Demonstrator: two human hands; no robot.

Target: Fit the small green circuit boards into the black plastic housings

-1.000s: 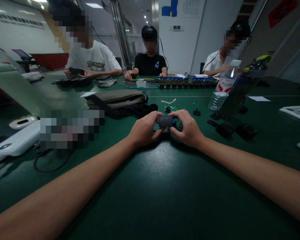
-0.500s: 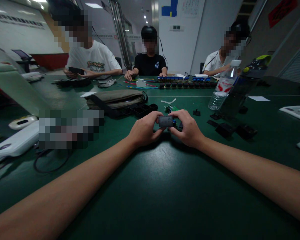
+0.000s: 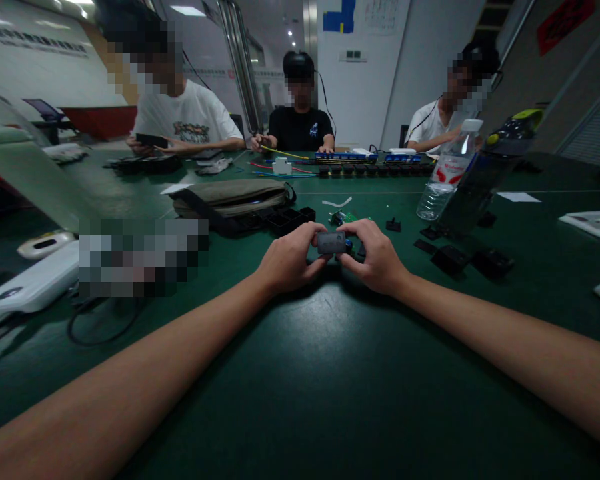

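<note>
A small black rectangular plastic case (image 3: 331, 243) is held just above the green table (image 3: 320, 373), between both my hands. My left hand (image 3: 293, 257) grips its left end between thumb and fingers. On its right end, my right hand (image 3: 375, 257) pinches it the same way. Right behind the case lies a green circuit board (image 3: 347, 217), partly covered by my right hand. A small blue part (image 3: 349, 245) shows beside the case at my right fingers. Left of the board sit black open boxes (image 3: 290, 220).
A grey-brown bag (image 3: 235, 199) lies behind my left hand. To the right stand a water bottle (image 3: 447, 173) and a dark bottle (image 3: 500, 160), with black box pieces (image 3: 450, 260) before them. Three people sit across the table, near wires and a blue-and-black strip (image 3: 347, 159).
My hands and the black case stay almost still. Across the table, the middle person's hand has lifted slightly with the end of a yellow wire.
</note>
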